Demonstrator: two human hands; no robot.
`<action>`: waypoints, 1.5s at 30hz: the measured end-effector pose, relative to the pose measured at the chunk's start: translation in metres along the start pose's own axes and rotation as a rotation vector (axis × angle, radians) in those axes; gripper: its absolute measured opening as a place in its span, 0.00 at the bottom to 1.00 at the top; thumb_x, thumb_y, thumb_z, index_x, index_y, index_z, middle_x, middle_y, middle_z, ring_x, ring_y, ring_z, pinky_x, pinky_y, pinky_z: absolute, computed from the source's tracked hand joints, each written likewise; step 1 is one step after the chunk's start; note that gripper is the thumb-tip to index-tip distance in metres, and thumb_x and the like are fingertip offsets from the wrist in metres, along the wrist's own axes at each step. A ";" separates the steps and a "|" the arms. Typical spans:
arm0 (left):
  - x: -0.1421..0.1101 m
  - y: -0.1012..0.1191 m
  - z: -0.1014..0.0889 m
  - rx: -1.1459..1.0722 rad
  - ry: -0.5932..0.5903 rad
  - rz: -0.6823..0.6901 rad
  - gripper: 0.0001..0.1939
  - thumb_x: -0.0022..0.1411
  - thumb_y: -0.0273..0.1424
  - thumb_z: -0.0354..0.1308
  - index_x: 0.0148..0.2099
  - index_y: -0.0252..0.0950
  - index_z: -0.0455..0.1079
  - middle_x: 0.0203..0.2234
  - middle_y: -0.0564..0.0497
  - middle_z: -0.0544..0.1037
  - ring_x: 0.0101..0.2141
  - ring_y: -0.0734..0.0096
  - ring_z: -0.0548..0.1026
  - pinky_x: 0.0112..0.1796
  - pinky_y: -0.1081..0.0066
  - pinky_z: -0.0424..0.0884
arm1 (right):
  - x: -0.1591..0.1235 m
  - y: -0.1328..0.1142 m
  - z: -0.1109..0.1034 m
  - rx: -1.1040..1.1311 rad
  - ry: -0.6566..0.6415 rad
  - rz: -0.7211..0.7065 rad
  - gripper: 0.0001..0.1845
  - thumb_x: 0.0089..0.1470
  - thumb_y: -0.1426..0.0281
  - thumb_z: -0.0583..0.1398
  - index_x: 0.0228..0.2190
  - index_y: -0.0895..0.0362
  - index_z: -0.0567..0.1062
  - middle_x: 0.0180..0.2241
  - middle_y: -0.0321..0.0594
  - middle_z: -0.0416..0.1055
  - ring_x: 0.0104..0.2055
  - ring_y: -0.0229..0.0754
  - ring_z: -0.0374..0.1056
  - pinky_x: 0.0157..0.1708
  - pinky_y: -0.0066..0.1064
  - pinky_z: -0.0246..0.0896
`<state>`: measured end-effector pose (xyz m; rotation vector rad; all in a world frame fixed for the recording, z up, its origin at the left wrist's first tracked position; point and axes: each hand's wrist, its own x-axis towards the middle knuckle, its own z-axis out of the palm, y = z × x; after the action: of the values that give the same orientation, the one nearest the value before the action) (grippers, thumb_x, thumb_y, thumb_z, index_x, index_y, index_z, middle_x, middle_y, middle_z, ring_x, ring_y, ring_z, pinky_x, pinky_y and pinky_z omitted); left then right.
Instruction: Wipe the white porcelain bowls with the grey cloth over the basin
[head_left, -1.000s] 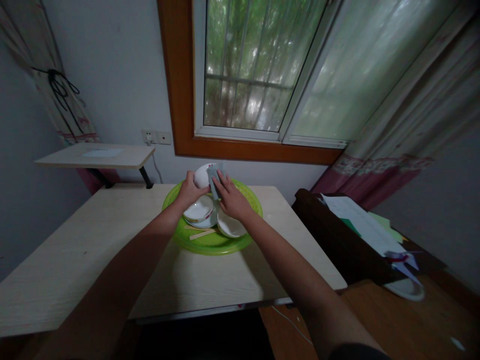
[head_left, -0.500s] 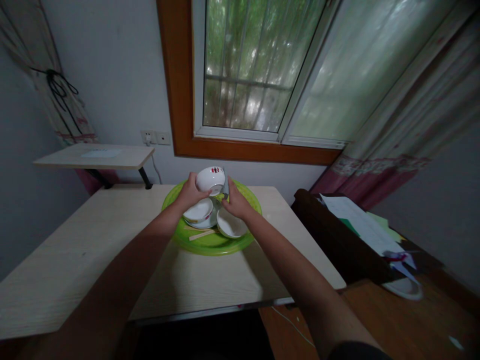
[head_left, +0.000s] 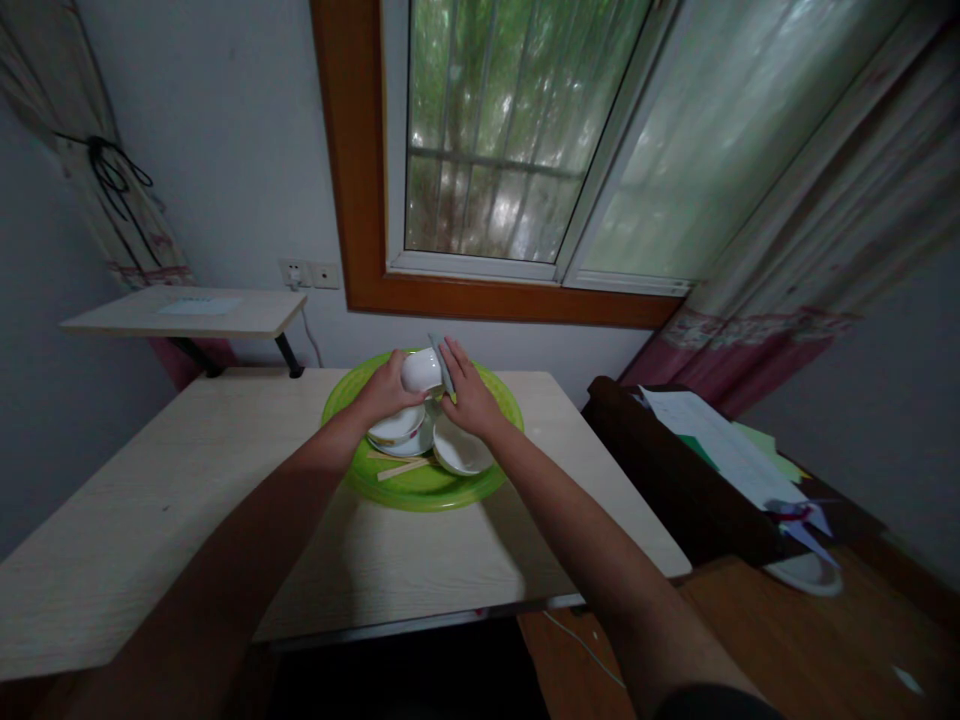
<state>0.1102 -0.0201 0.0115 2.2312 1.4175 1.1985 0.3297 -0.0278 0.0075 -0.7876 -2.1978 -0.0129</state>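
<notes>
My left hand (head_left: 385, 390) grips a white bowl (head_left: 421, 372) by its side, fingers and thumb closed on it, above a green plastic tray or basin (head_left: 424, 503). A thin grey-blue cloth (head_left: 442, 364) lies between the bowl and my right hand (head_left: 469, 402), which presses it against the bowl with fingers fairly straight. Below, two nested white dishes (head_left: 397, 428) sit at the left of the green tray. Another white bowl (head_left: 459, 450) rests tilted at the right. Wooden chopsticks (head_left: 405, 467) lie in front of the dishes.
The tray stands on a pale wooden table (head_left: 420, 570) against the wall under a window. At left is a small raised shelf (head_left: 187, 312) on black legs. A dark brown piece of furniture (head_left: 660, 480) with papers (head_left: 712, 440) stands close to the table's right edge.
My left hand has turned the bowl, so its red and black print no longer shows. My right hand has shifted slightly up with the cloth, its fingers straighter along the bowl.
</notes>
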 end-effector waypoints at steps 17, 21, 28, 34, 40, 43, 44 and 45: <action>0.001 -0.018 0.007 -0.248 0.008 -0.078 0.33 0.50 0.41 0.70 0.52 0.37 0.59 0.45 0.45 0.73 0.43 0.62 0.76 0.40 0.66 0.74 | -0.001 0.019 0.013 0.386 0.127 0.362 0.48 0.53 0.57 0.70 0.68 0.54 0.58 0.61 0.51 0.67 0.63 0.54 0.64 0.63 0.51 0.60; 0.002 -0.014 0.007 -0.212 0.024 -0.012 0.34 0.50 0.38 0.71 0.55 0.35 0.60 0.50 0.41 0.73 0.49 0.59 0.75 0.47 0.62 0.74 | -0.001 0.022 0.011 0.268 0.175 0.342 0.50 0.52 0.58 0.71 0.69 0.53 0.57 0.62 0.52 0.64 0.64 0.57 0.61 0.66 0.53 0.57; 0.001 -0.002 -0.001 -0.051 0.038 0.079 0.33 0.50 0.32 0.69 0.57 0.36 0.62 0.53 0.41 0.73 0.54 0.54 0.73 0.57 0.57 0.69 | 0.000 0.022 0.007 0.152 0.131 0.232 0.49 0.56 0.62 0.69 0.71 0.51 0.52 0.63 0.54 0.59 0.66 0.57 0.58 0.68 0.54 0.53; -0.001 0.002 -0.003 0.019 0.028 -0.026 0.31 0.49 0.36 0.70 0.53 0.38 0.64 0.46 0.43 0.77 0.46 0.54 0.77 0.47 0.60 0.72 | 0.000 0.022 0.005 0.117 0.078 0.175 0.47 0.60 0.69 0.63 0.73 0.51 0.48 0.69 0.53 0.55 0.71 0.56 0.54 0.71 0.55 0.50; 0.001 -0.002 -0.003 0.081 0.041 -0.073 0.28 0.49 0.38 0.70 0.50 0.38 0.63 0.42 0.43 0.77 0.41 0.54 0.77 0.40 0.62 0.71 | -0.001 0.011 0.000 0.022 -0.004 0.022 0.45 0.61 0.78 0.55 0.74 0.50 0.45 0.76 0.43 0.40 0.77 0.50 0.41 0.74 0.53 0.44; 0.001 -0.004 -0.001 0.083 0.026 -0.043 0.27 0.49 0.37 0.69 0.49 0.39 0.63 0.41 0.45 0.77 0.40 0.55 0.77 0.40 0.63 0.71 | 0.001 0.001 -0.003 -0.037 -0.062 -0.050 0.44 0.61 0.80 0.53 0.73 0.48 0.47 0.76 0.38 0.42 0.78 0.47 0.35 0.74 0.53 0.42; 0.001 -0.004 -0.001 0.091 0.018 -0.032 0.26 0.49 0.36 0.69 0.48 0.39 0.63 0.40 0.46 0.77 0.40 0.55 0.77 0.40 0.63 0.71 | 0.002 -0.002 -0.003 -0.052 -0.082 -0.078 0.43 0.62 0.80 0.52 0.73 0.47 0.49 0.75 0.37 0.44 0.78 0.47 0.35 0.74 0.54 0.43; 0.001 -0.004 -0.001 0.101 0.011 -0.023 0.26 0.49 0.35 0.69 0.48 0.39 0.63 0.40 0.46 0.77 0.40 0.55 0.77 0.41 0.63 0.71 | 0.002 -0.005 -0.004 -0.063 -0.099 -0.107 0.41 0.63 0.80 0.51 0.73 0.47 0.51 0.75 0.37 0.46 0.77 0.46 0.35 0.74 0.54 0.43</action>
<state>0.1073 -0.0173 0.0098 2.2712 1.5362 1.1577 0.3285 -0.0314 0.0129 -0.7184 -2.3411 -0.0991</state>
